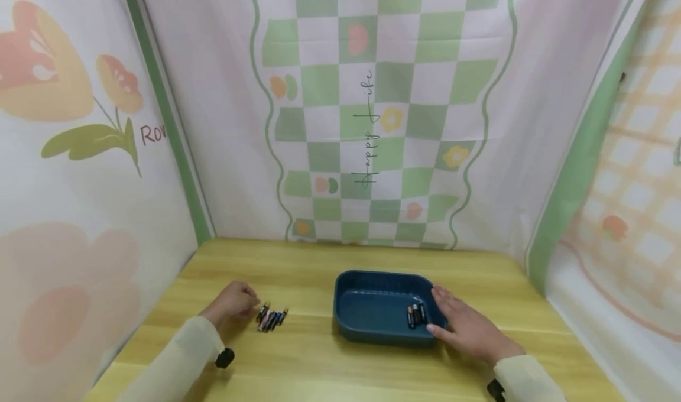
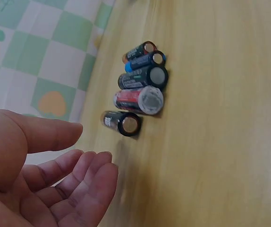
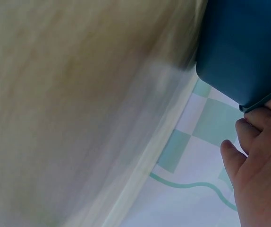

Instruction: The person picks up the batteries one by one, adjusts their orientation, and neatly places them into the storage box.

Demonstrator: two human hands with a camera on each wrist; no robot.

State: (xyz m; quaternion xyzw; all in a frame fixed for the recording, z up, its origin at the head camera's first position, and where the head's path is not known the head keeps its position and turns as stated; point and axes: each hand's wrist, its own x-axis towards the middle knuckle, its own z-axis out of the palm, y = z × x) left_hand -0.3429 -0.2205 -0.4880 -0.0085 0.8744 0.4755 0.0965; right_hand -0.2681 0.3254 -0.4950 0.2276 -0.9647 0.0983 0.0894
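Note:
On the table's left part lies a row of several batteries [image 1: 272, 319], side by side. My left hand [image 1: 234, 301] is just left of them. In the left wrist view its thumb and fingers [image 2: 90, 189] stand apart with nothing between them, close to the black battery [image 2: 121, 123] at the row's near end. A dark blue rectangular tray [image 1: 372, 337] stands right of the row, with a few batteries [image 1: 417, 315] inside at its right end. My right hand [image 1: 470, 328] rests on the tray's right rim, fingers extended and thumb at the near corner.
The wooden table [image 1: 298, 366] is backed by a hanging cloth [image 1: 393, 171] with green and white checks. Printed cloths [image 1: 80, 183] also hang along both sides. A black band [image 1: 225, 358] sits at my left wrist.

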